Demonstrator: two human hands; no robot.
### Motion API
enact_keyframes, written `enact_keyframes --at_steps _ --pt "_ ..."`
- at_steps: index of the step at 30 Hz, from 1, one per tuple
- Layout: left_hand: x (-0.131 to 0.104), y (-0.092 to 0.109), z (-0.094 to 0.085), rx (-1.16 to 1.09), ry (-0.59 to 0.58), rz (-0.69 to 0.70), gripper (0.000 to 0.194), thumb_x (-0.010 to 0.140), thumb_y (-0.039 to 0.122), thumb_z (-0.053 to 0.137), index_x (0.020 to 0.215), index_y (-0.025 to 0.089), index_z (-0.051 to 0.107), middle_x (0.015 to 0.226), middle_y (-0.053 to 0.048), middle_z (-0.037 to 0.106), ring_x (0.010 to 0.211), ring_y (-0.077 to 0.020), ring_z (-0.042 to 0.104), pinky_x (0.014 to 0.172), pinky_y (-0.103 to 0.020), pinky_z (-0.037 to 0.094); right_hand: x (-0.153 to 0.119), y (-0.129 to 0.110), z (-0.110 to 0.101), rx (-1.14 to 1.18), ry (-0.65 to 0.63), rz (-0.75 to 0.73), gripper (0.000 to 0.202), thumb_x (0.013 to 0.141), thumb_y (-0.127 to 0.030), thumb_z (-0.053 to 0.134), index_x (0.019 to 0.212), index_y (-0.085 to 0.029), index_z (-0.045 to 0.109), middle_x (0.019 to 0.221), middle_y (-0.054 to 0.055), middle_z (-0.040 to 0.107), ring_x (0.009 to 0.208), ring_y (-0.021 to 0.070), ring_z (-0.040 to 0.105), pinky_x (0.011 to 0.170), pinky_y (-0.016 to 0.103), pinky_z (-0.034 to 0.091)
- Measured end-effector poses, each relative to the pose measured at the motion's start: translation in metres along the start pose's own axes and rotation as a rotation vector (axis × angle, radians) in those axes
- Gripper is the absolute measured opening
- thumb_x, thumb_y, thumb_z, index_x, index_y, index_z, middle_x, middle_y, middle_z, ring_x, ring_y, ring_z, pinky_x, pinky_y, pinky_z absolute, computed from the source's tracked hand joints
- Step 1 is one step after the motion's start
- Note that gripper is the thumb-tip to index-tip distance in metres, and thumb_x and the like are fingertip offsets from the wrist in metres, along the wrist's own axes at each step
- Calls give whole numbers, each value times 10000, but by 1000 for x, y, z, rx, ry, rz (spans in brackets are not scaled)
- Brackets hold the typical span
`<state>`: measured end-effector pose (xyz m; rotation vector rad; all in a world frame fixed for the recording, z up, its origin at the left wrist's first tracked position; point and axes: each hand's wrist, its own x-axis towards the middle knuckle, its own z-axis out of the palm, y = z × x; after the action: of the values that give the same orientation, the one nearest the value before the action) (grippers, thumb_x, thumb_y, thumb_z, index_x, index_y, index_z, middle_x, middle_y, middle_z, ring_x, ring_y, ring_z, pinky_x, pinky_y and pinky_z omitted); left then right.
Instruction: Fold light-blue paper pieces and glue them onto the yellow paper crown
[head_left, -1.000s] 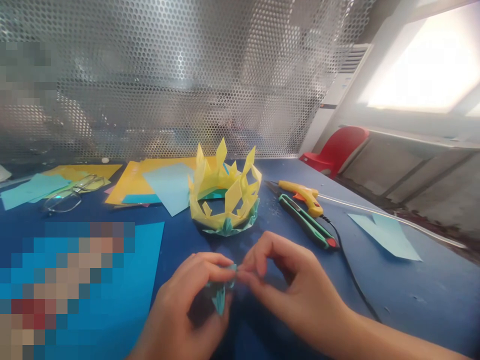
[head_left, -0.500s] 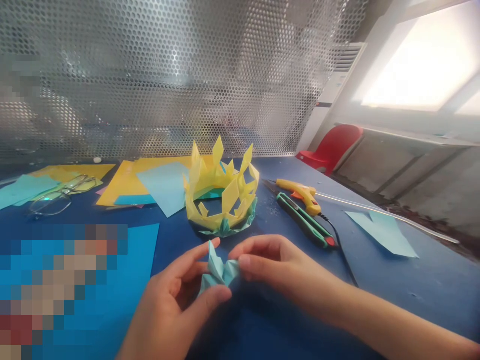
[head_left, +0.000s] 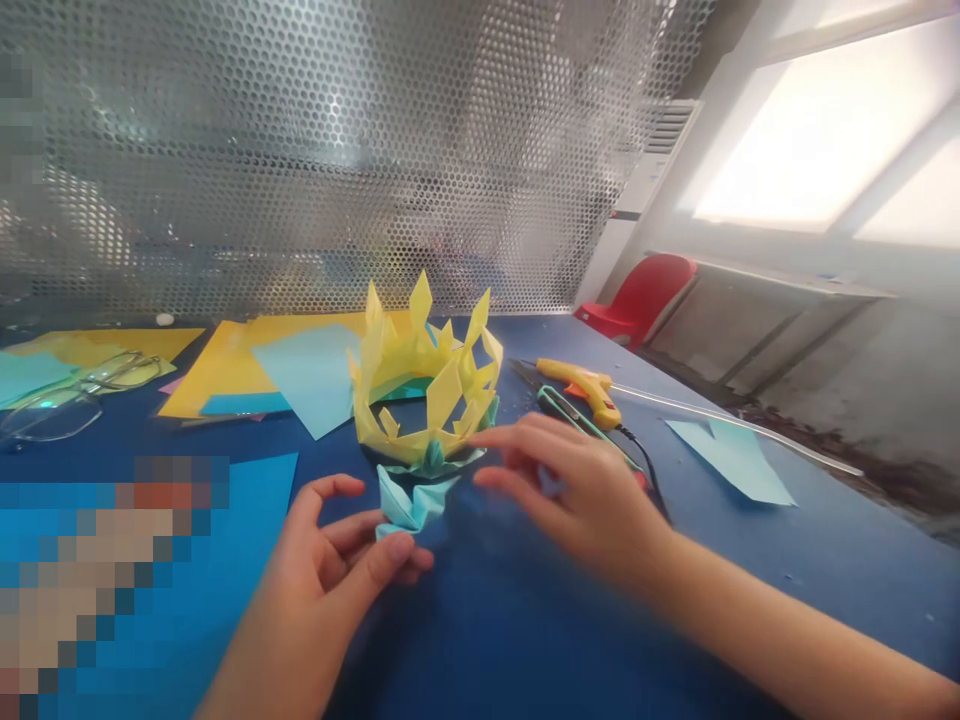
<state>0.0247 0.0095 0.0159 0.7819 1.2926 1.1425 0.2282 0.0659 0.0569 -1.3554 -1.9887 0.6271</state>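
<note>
Between the thumb and fingers of my left hand (head_left: 345, 560) is a small folded light-blue paper piece (head_left: 415, 505), its pointed flaps facing up. My right hand (head_left: 566, 490) is off that piece, fingers apart and pointing left, close to the front right of a yellow paper crown (head_left: 446, 395). I cannot tell whether a fingertip touches the crown. The crown stands upright on the blue table, with tall diamond-shaped points. Teal folded paper (head_left: 435, 460) runs along its lower front and right edge.
Behind my right hand lie a yellow glue gun (head_left: 592, 388) with a black cord and a green utility knife (head_left: 555, 402). Light-blue paper (head_left: 735, 460) is at right. Yellow sheets (head_left: 217, 365), glasses (head_left: 52, 412) and a blue sheet (head_left: 255, 510) are at left, beside a pixelated area. A perforated metal panel (head_left: 300, 150) stands behind.
My right hand has let go of the folded light-blue paper and moved right and up toward the crown. My left hand still holds the piece, now lower in its fingers. The view has shifted slightly.
</note>
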Motion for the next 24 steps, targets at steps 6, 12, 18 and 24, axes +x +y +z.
enact_keyframes --at_steps 6,12,18,24 --pt "3 -5 -10 129 -84 6 421 727 566 749 873 247 517 795 28 738 874 -147 715 768 -170 559 31 33 -57 -506 388 258 381 897 -496 516 679 -197 610 698 67 592 757 243 567 690 376 407" --pt "-7 -1 -9 178 -171 76 310 826 475 661 998 219 633 962 -29 744 993 -184 691 869 -215 549 49 92 -82 -538 167 645 288 941 -376 581 1135 -165 615 1137 65 637 954 203 638 818 397 545" --pt "-9 -2 -4 70 -129 104 225 817 346 655 982 226 562 891 -9 747 933 -190 706 885 -307 548 48 114 -86 -335 107 679 325 935 -348 595 1207 -170 590 1231 77 603 1035 236 623 856 429 543" --pt "-10 0 -3 24 -96 96 235 809 314 678 976 227 537 896 -25 739 932 -220 712 885 -372 537 45 119 -85 90 94 467 319 946 -342 582 1221 -181 577 1228 87 603 1026 217 626 855 423 543"
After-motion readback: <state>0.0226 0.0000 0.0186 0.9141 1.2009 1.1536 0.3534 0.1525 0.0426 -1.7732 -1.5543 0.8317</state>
